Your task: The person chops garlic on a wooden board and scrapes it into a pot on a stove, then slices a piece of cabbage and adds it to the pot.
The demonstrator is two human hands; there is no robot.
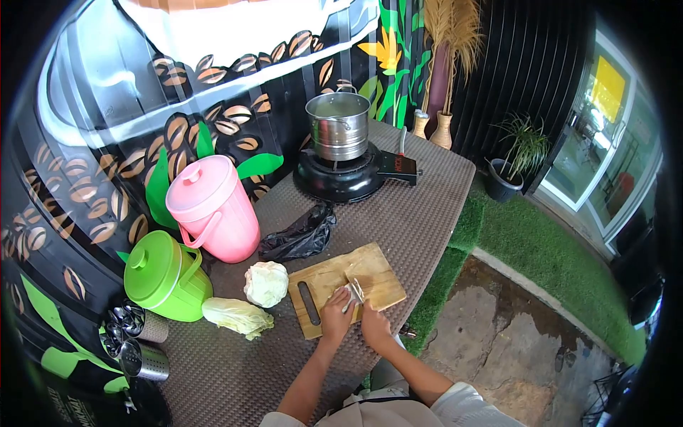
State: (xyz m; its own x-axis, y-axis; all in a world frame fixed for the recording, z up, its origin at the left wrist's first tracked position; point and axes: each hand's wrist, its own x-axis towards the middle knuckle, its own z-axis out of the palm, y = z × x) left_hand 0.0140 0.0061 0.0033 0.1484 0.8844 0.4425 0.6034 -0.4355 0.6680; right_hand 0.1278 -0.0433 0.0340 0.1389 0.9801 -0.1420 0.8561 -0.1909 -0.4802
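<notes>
On the wooden cutting board (384, 263), my right hand (375, 329) is closed around a knife, its handle hidden in the fingers. The narrow blade (348, 275) points away from me across the board. Close beside it, the bent fingers of my left hand (336, 317) hold down a small pale piece of food whose kind I cannot make out. Thin whitish slices (357, 290) lie by the fingertips and blade. Left of the board sit a round cabbage (267, 284) and an elongated napa cabbage (237, 317).
A metal pot (338, 128) stands on a black portable stove (334, 178) at the back. A black plastic bag (302, 235), pink jug (213, 210) and green jug (167, 277) stand left, near cutlery holders (144, 359). The table edge (434, 260) curves at right.
</notes>
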